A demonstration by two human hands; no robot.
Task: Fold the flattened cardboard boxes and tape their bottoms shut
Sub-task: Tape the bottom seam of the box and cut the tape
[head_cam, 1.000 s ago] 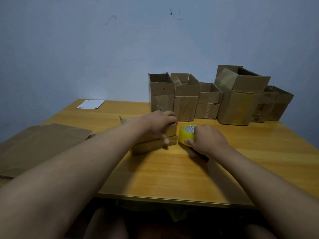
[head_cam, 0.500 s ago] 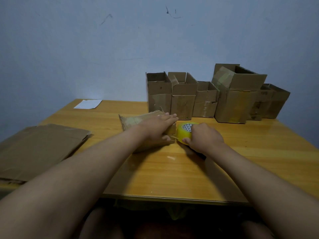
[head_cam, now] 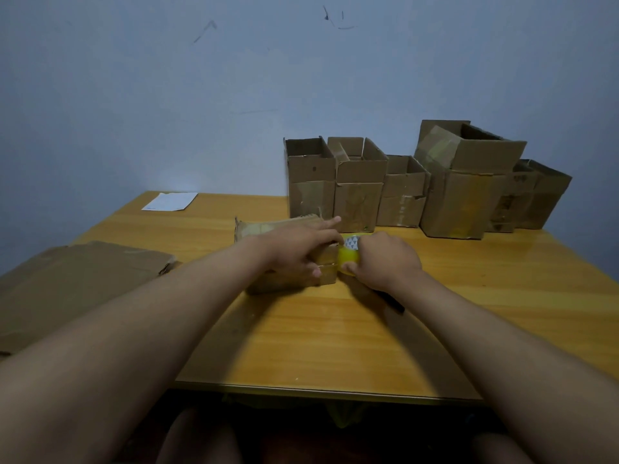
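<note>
A small cardboard box point(head_cam: 288, 259) lies on its side on the surface point(head_cam: 335, 329), under the left hand point(head_cam: 298, 249), whose fingers curl over its end, index finger straight. Just right of it, the right hand point(head_cam: 385, 262) grips a yellow tape roll point(head_cam: 348, 259) touching the box. Beyond both hands stand folded boxes point(head_cam: 402, 189); left of them lies flat cardboard point(head_cam: 73, 283).

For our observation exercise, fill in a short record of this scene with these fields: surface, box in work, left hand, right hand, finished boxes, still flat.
surface: wooden table
box in work: small cardboard box lying on its side
left hand: left hand holds the box down
right hand: right hand grips a yellow tape roll against the box end
finished boxes: five open boxes at the wall
still flat: flattened cardboard, table's left
</note>
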